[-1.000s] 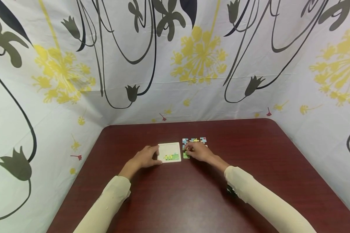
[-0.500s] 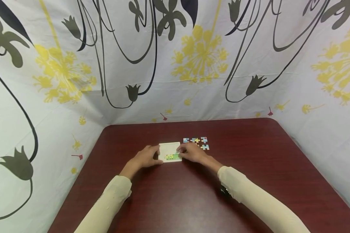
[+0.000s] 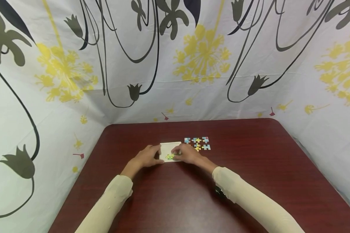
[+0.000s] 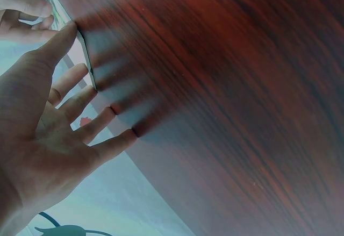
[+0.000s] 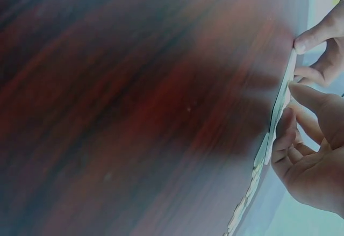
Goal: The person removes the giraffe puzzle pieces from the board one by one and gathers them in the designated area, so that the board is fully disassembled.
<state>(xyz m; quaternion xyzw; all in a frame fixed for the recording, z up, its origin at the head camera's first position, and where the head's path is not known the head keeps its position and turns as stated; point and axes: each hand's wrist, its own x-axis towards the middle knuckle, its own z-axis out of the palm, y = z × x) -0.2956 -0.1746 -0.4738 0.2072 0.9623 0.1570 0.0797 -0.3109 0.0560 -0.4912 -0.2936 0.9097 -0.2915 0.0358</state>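
Note:
A shallow white puzzle tray point(image 3: 165, 149) lies on the table with a few green and yellow puzzle pieces point(image 3: 169, 157) along its near side. My left hand point(image 3: 147, 156) rests at the tray's left edge, thumb at the near corner. In the left wrist view the left hand point(image 4: 70, 123) has its fingers spread and fairly straight, tips at the edge and the tabletop. Over the tray's right half, my right hand point(image 3: 188, 153) pinches a small puzzle piece, mostly hidden by the fingers. The right wrist view shows the right hand point(image 5: 317, 150) with bent fingers, low against the tray.
Several loose puzzle pieces point(image 3: 196, 140) lie in rows just right of the tray, partly behind my right hand. A dark red wooden table point(image 3: 175, 200) spreads around them. White patterned cloth point(image 3: 175, 97) hangs behind its far edge and at both sides.
My right hand has moved left from the loose pieces to over the tray, and the green piece at the near end of the rows is gone from there. My left hand stays put.

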